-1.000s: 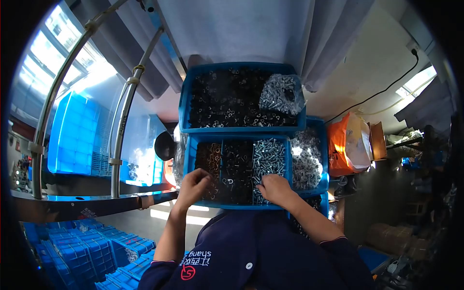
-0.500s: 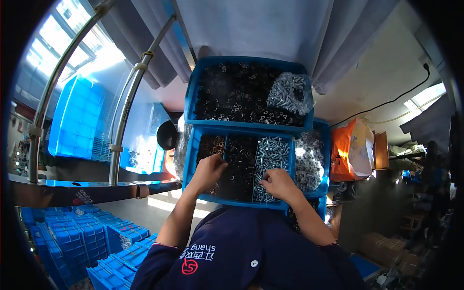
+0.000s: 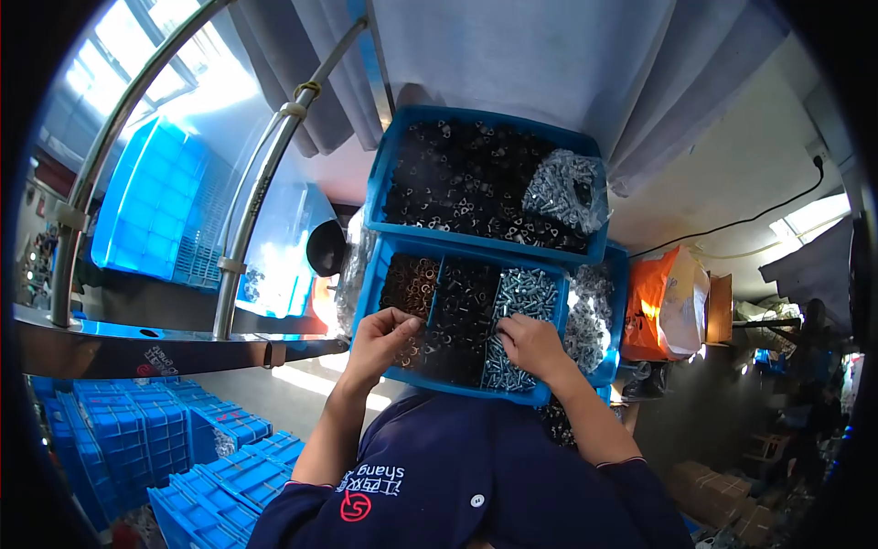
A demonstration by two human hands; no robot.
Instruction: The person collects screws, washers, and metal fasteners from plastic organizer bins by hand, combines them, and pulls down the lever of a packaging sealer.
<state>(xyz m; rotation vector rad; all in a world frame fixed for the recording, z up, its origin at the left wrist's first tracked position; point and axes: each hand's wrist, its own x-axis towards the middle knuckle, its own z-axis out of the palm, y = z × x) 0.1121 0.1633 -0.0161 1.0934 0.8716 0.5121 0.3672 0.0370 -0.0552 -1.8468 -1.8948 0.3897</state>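
Note:
A blue divided bin [image 3: 457, 251] lies in front of my body with three compartments. Copper-coloured rings [image 3: 412, 284] fill the left one, small black parts [image 3: 462, 302] the middle one, and silver screws [image 3: 526, 293] the right one. My left hand [image 3: 380, 343] hovers over the near part of the ring compartment, thumb and forefinger pressed together; whatever is between them is too small to name. Over the screws, close to the divider, my right hand [image 3: 533, 345] has its fingers closed and pointing down. Its fingertips are partly hidden, so any held piece cannot be made out.
Behind stands a larger blue bin [image 3: 373, 197] of black clips with a clear bag of silver parts [image 3: 564, 192]. To the right are another bin of bagged parts [image 3: 588, 320] and an orange bag [image 3: 649, 311]. A metal frame [image 3: 247, 242] and stacked blue crates [image 3: 128, 421] stand left.
The view has shifted a little. My left hand has drawn back towards the bin's near left side, uncovering more rings. My right hand has moved slightly farther from my body over the screws.

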